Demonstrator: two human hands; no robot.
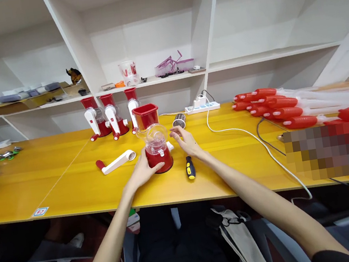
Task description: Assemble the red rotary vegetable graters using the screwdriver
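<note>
A rotary grater [160,159] with a red base, clear drum housing and red hopper stands upright on the table in front of me. My left hand [143,169] grips the left side of its base, thumb across the front. Just right of the clear housing is my right hand [186,140], fingers slightly bent and apart with nothing visible in them. Behind that hand lies a metal grating drum [179,121]. A white crank handle [118,161] with a red knob rests to the left. Below my right hand lies a black and yellow screwdriver [190,169].
Several assembled graters [111,116] stand along the back. A power strip [202,107] trails a white cable [249,130] across the right side. Red-handled clear plastic items [283,101] are piled at right. Shelves [157,80] rise behind; small metal parts [3,156] lie far left.
</note>
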